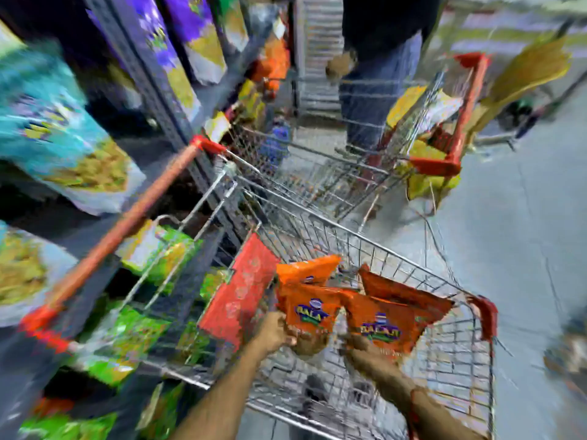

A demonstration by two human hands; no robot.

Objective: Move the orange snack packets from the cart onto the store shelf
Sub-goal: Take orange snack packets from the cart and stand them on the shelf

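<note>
Both hands are inside the wire cart (pixel 397 258), each gripping orange snack packets by the lower edge. My left hand (pixel 273 333) holds an orange packet (pixel 309 312), with another orange packet (pixel 306 269) just behind it. My right hand (pixel 362 347) holds a second orange packet (pixel 386 322), and a darker orange packet (pixel 403 290) stands behind that one. The store shelf (pixel 149 90) runs along the left, filled with purple, teal and green bags. The whole view is blurred by motion.
A red flap (pixel 241 287) of the cart's child seat stands left of the packets. A second cart (pixel 444 160) with red trim and yellow packets sits ahead. A person in jeans (pixel 378 90) stands beyond it. Grey floor lies to the right.
</note>
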